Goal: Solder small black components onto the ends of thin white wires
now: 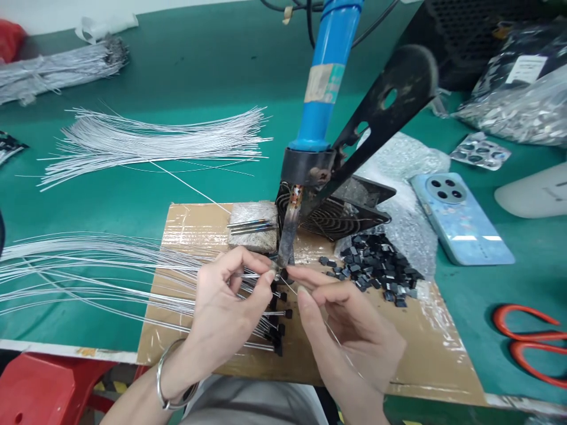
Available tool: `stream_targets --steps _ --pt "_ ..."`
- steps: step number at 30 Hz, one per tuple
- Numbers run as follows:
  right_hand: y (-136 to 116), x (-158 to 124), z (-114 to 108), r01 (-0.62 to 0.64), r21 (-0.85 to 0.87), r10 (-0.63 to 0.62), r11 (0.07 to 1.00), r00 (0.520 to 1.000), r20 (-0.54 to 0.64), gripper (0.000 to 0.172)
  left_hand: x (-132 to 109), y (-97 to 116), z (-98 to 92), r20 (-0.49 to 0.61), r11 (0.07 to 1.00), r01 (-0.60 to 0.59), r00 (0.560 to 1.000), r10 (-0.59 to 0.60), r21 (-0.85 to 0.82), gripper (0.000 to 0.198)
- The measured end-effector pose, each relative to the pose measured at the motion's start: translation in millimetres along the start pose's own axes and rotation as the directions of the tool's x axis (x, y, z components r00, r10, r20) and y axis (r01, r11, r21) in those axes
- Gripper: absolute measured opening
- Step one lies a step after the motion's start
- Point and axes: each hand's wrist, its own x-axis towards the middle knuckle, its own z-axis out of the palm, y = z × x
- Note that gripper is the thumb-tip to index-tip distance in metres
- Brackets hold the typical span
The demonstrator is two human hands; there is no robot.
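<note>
Thumb and fingertips of my left hand (234,304) pinch a thin white wire just under the metal tip of the blue soldering iron (325,77), which a black bracket (376,112) holds upright. My right hand (349,330) is closed on a thin strand of solder wire (332,334) that runs across its fingers towards the tip. A small black connector (283,274) sits between the fingertips of both hands. Beneath my left hand lie white wires (177,260) with black connectors (278,333) on their ends.
Loose black connectors (381,265) are piled on the cardboard (416,354). Behind lie a wire bundle (168,139) and a wrapped block (252,227). A phone (465,218), red-handled scissors (527,336) and a white bottle (535,195) are on the right.
</note>
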Motion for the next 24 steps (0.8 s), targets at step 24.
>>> stream_targets --steps 24 --pt "3.2 0.5 1.2 0.038 -0.04 -0.038 0.998 0.999 -0.012 0.015 0.4 0.3 0.2 0.006 1.0 0.006 1.0 -0.006 0.024 0.009"
